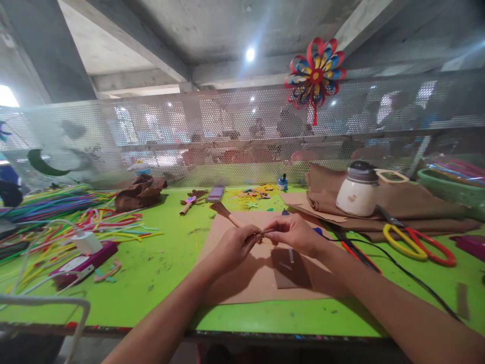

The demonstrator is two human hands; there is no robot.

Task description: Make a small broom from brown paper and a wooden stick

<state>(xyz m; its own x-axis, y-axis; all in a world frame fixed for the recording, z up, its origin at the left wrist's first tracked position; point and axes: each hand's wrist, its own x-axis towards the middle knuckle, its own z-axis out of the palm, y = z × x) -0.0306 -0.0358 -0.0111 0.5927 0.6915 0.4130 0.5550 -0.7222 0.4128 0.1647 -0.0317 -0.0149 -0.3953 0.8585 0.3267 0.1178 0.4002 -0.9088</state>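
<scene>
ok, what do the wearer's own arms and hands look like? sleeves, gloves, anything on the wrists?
Left hand and right hand: both bare, no gloves. No sleeve shows on the left forearm or right forearm. No watch, bracelet or markings that I can make out; nails too small to judge.

A: anyone able to read any lettering in here?
B: nope, nothing legible. the cream jar (356, 191) has a small brownish mark on its front, too small to make out.
A: and the little blue bottle (282, 183)?
B: way too tiny to read anything on it. the purplish rectangular thing (216, 194) is all pixel blocks, no luck there.
</scene>
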